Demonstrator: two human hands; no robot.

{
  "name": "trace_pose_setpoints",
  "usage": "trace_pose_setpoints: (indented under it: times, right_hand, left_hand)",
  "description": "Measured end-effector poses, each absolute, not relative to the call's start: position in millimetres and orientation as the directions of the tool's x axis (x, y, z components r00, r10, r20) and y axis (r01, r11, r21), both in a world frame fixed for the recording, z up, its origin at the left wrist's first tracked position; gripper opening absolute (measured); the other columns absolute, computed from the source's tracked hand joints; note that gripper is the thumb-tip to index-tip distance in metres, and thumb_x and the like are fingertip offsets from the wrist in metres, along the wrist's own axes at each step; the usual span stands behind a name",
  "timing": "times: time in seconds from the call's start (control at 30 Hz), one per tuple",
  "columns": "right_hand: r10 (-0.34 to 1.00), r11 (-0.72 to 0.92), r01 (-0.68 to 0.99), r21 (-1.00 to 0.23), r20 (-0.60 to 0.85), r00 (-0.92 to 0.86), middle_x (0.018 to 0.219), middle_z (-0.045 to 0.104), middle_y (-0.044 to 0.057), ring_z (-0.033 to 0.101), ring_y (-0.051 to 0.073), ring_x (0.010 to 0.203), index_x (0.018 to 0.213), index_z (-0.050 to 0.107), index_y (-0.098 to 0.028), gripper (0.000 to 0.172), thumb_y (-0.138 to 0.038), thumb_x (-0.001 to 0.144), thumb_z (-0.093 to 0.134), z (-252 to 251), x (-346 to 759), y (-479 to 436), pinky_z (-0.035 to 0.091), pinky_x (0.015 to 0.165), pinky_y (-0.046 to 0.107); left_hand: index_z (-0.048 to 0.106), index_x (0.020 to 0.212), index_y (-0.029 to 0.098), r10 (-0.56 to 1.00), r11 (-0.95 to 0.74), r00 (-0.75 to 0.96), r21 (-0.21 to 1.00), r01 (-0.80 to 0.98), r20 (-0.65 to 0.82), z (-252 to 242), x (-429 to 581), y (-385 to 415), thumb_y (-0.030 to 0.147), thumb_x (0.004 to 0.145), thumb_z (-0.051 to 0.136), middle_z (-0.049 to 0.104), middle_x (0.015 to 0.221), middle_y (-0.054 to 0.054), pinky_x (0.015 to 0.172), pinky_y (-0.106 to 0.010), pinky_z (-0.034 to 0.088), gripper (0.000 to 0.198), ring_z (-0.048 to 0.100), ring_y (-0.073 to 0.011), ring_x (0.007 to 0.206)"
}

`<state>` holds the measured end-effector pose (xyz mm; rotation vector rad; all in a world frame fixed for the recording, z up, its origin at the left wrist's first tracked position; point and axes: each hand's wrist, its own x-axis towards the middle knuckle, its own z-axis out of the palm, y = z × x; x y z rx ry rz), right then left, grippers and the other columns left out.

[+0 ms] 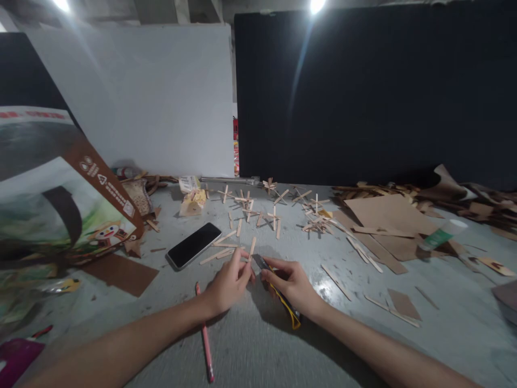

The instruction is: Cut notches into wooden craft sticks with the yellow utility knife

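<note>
Pinching a wooden stick (252,248) with my left hand (232,276), I see its long axis pointing away, just left of the utility knife (286,303) my right hand (297,284) grips.

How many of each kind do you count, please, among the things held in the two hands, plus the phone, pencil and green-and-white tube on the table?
Wooden stick: 1, in the left hand
Knife: 1, in the right hand
Phone: 1
Pencil: 1
Tube: 1
Total: 5
</note>
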<state>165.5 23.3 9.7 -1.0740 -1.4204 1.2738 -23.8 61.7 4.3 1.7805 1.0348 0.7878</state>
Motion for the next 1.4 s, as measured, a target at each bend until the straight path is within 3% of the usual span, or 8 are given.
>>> trace_pose_setpoints:
  times: [0.83, 1.4]
  right_hand:
    - [0.976, 0.119, 0.053, -0.992, 0.106, -0.192, 0.056, 0.053, -0.004, 0.044, 0.010, 0.047, 0.098, 0.079, -0.017, 0.030, -0.043, 0.087, 0.068, 3.1, 164.7, 26.3, 0.037, 0.048, 0.025]
    - [0.972, 0.103, 0.060, -0.993, 0.088, -0.217, 0.057, 0.052, -0.004, 0.043, 0.010, 0.048, 0.096, 0.076, -0.015, 0.032, -0.044, 0.087, 0.066, 6.9, 165.0, 24.3, 0.035, 0.050, 0.025]
  left_hand:
    - [0.049, 0.106, 0.022, 0.886, -0.347, 0.438, 0.842, 0.412, 0.150, 8.3, -24.7, 60.2, 0.037, 0.100, 0.043, 0.062, 0.066, 0.004, 0.056, -0.025, 0.039, 0.018, 0.054, -0.0131, 0.054]
    - [0.048, 0.108, 0.021, 0.896, -0.327, 0.427, 0.828, 0.455, 0.120, 10.9, -24.1, 58.6, 0.036, 0.100, 0.040, 0.062, 0.066, 0.004, 0.057, -0.026, 0.039, 0.019, 0.055, -0.0141, 0.056]
